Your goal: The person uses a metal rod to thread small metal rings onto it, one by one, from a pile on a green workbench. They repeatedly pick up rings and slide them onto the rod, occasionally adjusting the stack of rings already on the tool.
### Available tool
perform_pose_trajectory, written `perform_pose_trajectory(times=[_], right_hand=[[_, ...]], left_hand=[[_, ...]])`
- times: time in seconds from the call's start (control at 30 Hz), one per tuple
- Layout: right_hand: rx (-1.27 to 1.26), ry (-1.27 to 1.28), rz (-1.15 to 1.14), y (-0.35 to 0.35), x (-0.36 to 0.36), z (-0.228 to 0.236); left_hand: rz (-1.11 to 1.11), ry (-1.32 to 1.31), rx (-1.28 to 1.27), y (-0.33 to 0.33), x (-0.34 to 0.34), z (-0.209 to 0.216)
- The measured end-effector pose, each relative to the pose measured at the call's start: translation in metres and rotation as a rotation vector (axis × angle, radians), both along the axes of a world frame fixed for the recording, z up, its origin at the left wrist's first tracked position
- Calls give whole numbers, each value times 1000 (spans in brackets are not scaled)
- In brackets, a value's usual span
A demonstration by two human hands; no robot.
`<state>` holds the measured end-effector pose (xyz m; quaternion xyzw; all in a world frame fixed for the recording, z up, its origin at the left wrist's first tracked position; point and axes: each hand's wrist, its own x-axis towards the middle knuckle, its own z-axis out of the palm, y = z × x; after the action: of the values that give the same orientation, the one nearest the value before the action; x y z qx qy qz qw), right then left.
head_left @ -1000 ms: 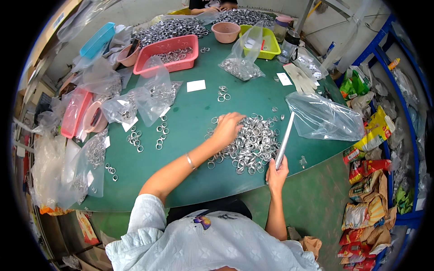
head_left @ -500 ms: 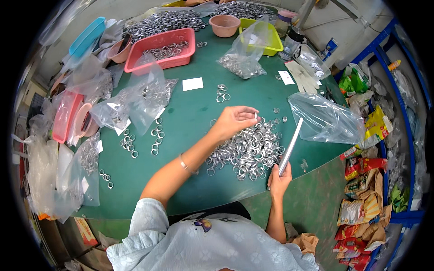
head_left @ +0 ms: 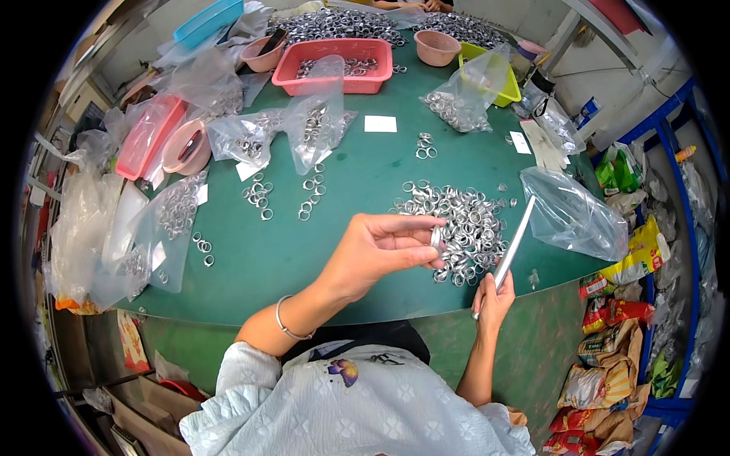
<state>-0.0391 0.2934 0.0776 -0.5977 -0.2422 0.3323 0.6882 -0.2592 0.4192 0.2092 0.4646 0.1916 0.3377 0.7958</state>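
Note:
My left hand [head_left: 376, 251], with a bangle at the wrist, pinches a silver ring [head_left: 436, 236] between thumb and fingers. It is held up at the left side of a heap of silver rings [head_left: 473, 220] on the green table. A tapered metal ring mandrel [head_left: 515, 245] is gripped at its lower end by my right hand [head_left: 494, 302], at the table's near edge. Its thin tip points up and away, right of the heap, and no ring shows on it. Whether more than one ring is in my left fingers, I cannot tell.
Small ring groups [head_left: 258, 195] lie to the left, and a white card [head_left: 380, 124] farther back. A pink basin [head_left: 334, 76] and bags of rings [head_left: 456, 110] stand beyond. At the right are a plastic bag [head_left: 574, 213] and blue shelving [head_left: 669, 144]. Another person's hands [head_left: 433, 5] show at the far edge.
My left hand has drawn back toward me from over the heap, a ring still pinched in it. My right hand keeps the mandrel. The whole view has shifted.

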Motion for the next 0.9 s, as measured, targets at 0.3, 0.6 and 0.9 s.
perform_pose_trajectory(times=[0.3,0.6,0.9], right_hand=[[48,133,364,-31,-56,65],[74,179,598,-40,-80,86],[48,153,763,-32,-93,94]], left_hand=[[-15,-39,12,-24,-36,4],[27,-29,9,-31,-72,7],[53,-49,38,-28,-91,6]])
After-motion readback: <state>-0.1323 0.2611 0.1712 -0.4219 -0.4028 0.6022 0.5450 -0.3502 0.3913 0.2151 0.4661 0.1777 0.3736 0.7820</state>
